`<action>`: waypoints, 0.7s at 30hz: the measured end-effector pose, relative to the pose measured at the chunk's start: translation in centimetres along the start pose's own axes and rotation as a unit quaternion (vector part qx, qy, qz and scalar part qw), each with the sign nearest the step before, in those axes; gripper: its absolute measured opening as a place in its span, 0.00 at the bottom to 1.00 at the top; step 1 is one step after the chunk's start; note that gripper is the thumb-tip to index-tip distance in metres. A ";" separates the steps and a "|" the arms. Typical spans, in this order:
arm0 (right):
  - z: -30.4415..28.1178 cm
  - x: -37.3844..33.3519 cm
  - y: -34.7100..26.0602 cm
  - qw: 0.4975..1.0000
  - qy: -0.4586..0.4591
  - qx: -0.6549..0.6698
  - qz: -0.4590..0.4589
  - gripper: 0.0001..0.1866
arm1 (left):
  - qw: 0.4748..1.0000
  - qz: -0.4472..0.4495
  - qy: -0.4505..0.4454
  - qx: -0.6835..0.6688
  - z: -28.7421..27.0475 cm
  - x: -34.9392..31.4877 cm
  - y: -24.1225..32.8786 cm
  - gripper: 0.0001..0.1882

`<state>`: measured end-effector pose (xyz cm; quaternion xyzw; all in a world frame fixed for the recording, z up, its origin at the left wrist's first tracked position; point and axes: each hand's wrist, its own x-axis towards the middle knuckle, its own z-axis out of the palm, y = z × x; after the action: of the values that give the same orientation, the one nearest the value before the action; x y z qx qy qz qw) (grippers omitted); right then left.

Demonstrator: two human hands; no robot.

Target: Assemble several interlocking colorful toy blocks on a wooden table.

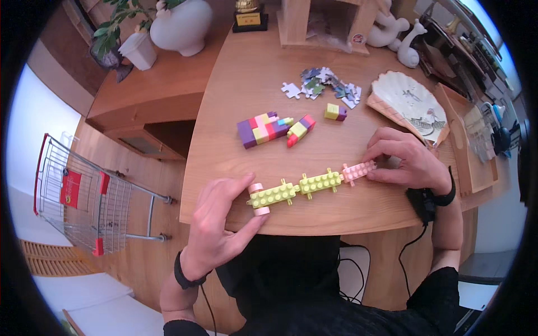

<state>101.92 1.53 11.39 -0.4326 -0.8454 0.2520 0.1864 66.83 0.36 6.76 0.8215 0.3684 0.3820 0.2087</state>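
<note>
1. Blocks (pixel 320 183), two green and one pink, form a joined row on the table (pixel 216 159), close to its near edge.
2. The right hand (pixel 413 159) pinches the pink block (pixel 357 172) at the row's right end, between thumb and forefinger.
3. The left hand (pixel 214 227), its forefinger and thumb parted, curves around the pink wheels (pixel 261 211) at the other end; whether the tips press on them, I cannot tell.
4. Beyond the row lie a purple block cluster (pixel 246 135) and jigsaw pieces (pixel 291 91).

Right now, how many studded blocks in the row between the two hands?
3: wheeled yellow-green block nearest the left hand, middle yellow-green block, pink block at the right hand. Its fingers cover the row's end, so more could be hidden there.
</note>
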 end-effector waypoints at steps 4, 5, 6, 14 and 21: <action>-0.2 -0.2 -0.4 1.000 0.018 -0.003 -0.008 0.11 | 1.000 0.005 -0.008 -0.012 -0.8 0.3 0.3 0.28; -0.3 0.0 -0.9 1.000 0.021 -0.008 -0.010 0.11 | 1.000 0.009 -0.004 -0.011 -1.4 0.4 0.5 0.28; -0.4 0.2 -1.2 0.998 0.041 -0.029 -0.038 0.11 | 1.000 0.019 -0.005 0.001 -2.1 0.8 0.7 0.27; -2.6 4.0 -3.3 0.985 0.110 -0.106 -0.086 0.10 | 0.995 0.072 -0.020 0.070 -7.1 6.7 -0.2 0.26; -6.5 12.3 0.5 0.955 0.096 -0.278 -0.042 0.16 | 0.997 0.025 -0.055 0.039 -5.8 14.4 -8.0 0.27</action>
<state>98.88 13.68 17.51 -0.4534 -0.8775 -0.0436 0.1501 65.01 16.90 12.22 0.8576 0.3502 0.3269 0.1872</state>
